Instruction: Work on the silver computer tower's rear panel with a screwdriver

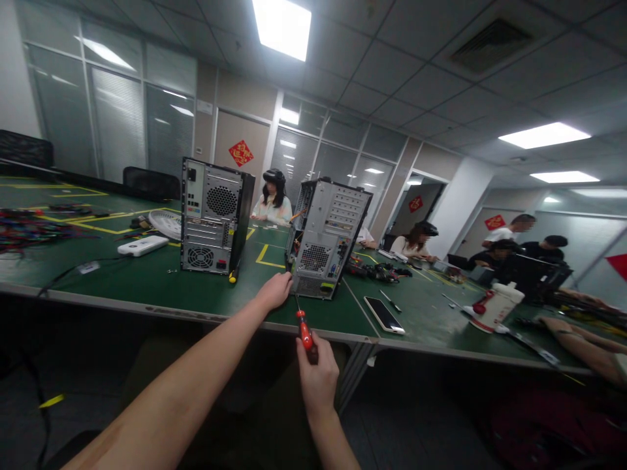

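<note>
A grey computer case [328, 228] stands upright near the table's front edge, its back panel toward me and its left side open. At its lower left corner my left hand [275, 291] is closed on the edge, fingertips partly hidden. A red and black screwdriver [304, 331] is in my right hand [318, 375], fingers wrapped round the handle. The shaft points up and away, with its tip close to the bottom edge of the case; whether it touches, I cannot tell.
Left stands a second computer case [209, 225], a yellow-handled tool [232, 277] by its corner. A white power strip [143, 246] and cables [34, 228] lie farther left. Right are a phone [385, 315], a white container [497, 307] and another person's arm [582, 346]. Several people sit beyond.
</note>
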The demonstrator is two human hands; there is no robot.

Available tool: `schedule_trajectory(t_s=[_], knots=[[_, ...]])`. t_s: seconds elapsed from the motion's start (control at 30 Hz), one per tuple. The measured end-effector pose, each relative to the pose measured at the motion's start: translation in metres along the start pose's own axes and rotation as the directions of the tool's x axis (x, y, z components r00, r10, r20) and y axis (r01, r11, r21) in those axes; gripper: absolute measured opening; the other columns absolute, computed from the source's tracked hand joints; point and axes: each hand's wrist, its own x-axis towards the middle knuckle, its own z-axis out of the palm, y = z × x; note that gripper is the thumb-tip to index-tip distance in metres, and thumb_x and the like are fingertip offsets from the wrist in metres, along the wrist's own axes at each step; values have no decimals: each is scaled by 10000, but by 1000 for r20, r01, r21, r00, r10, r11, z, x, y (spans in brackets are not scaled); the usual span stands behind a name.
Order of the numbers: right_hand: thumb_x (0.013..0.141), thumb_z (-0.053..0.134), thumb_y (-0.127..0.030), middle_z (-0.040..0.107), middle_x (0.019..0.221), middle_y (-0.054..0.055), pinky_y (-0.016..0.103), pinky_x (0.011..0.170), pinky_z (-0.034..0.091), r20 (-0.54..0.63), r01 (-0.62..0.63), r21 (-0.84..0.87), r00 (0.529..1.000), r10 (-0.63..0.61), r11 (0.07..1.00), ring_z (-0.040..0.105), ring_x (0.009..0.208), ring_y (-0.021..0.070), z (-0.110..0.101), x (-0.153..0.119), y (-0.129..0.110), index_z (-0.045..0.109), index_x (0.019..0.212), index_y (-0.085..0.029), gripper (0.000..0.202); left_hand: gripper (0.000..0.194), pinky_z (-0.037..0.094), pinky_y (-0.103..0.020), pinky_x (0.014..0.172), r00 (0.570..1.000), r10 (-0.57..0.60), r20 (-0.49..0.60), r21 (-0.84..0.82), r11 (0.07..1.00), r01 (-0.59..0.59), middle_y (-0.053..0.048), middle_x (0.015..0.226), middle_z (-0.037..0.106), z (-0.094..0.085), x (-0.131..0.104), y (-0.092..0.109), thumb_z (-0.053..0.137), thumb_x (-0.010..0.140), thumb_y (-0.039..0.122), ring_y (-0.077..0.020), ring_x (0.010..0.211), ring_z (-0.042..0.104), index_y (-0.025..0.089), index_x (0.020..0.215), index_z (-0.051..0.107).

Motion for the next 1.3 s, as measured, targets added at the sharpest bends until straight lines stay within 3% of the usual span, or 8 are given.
schedule_trajectory(t_s=[0.07, 0.37, 0.47, 0.57, 0.77, 1.07, 1.17, 1.3], knots=[[953, 622, -357, 710, 920, 92, 272, 687, 570, 1, -10, 2, 1000, 10, 1000, 678, 738, 162, -1, 1, 0, 699, 1133, -130, 299, 266, 472, -320, 795, 1000, 4, -4, -3, 1000, -4, -111, 1026, 640, 0, 0, 0, 340, 1020, 356, -222, 921, 624, 203, 1076, 550], [964, 413, -77, 619, 1275, 123, 415, 1013, 532, 72, 143, -64, 988, -138, 988, 603, 1212, 224, 4, -4, 5, 631, 1349, -267, 481, 267, 479, -327, 816, 1000, 12, -13, -8, 1000, -12, -111, 1024, 650, 3, 2, -4, 339, 1023, 354, -226, 938, 634, 209, 1088, 553], [973, 446, -107, 638, 1230, 129, 381, 979, 545, 64, 107, -40, 993, -104, 993, 629, 1157, 214, 4, -3, 5, 635, 1327, -225, 418, 265, 476, -329, 842, 1000, 21, -16, 1, 1000, -21, -113, 1024, 653, 4, 2, -5, 339, 1021, 342, -228, 961, 632, 204, 1082, 557], [975, 566, -260, 687, 1084, 131, 340, 867, 568, 26, 32, -20, 999, -32, 999, 681, 1003, 217, 4, -2, 4, 659, 1235, -154, 296, 265, 475, -328, 842, 1000, 19, -13, -3, 1000, -19, -114, 1030, 653, 4, 2, -4, 344, 1018, 344, -226, 959, 631, 201, 1083, 557], [949, 622, -410, 725, 939, 108, 275, 672, 554, -5, -59, -3, 998, 59, 998, 674, 706, 167, 3, 0, 6, 682, 1138, -116, 355, 262, 479, -321, 818, 1000, 7, -13, -16, 1000, -7, -106, 1033, 652, 3, 1, -3, 349, 1019, 350, -223, 947, 637, 205, 1096, 553], [993, 427, -142, 603, 1247, 134, 379, 940, 568, 45, 90, -26, 995, -89, 996, 644, 1113, 216, 4, -3, 6, 651, 1332, -286, 431, 258, 482, -331, 836, 1000, 3, -16, -10, 1000, -3, -112, 1027, 652, 3, 2, -3, 347, 1020, 347, -226, 950, 636, 207, 1072, 557], [993, 437, -151, 595, 1292, 144, 389, 959, 560, 29, 83, -33, 996, -82, 996, 633, 1150, 227, 5, -4, 5, 625, 1359, -255, 424, 264, 481, -329, 832, 1000, 8, -15, -14, 1000, -8, -109, 1019, 651, 3, 2, -4, 338, 1022, 347, -223, 941, 638, 207, 1066, 559], [981, 550, -279, 677, 1100, 139, 340, 860, 574, 10, 10, -19, 1000, -10, 1000, 681, 1011, 221, 5, -2, 4, 650, 1262, -154, 323, 256, 473, -329, 836, 999, 38, -32, -1, 999, -38, -107, 1002, 648, 5, 2, -5, 342, 1021, 343, -229, 954, 634, 205, 1059, 553]])
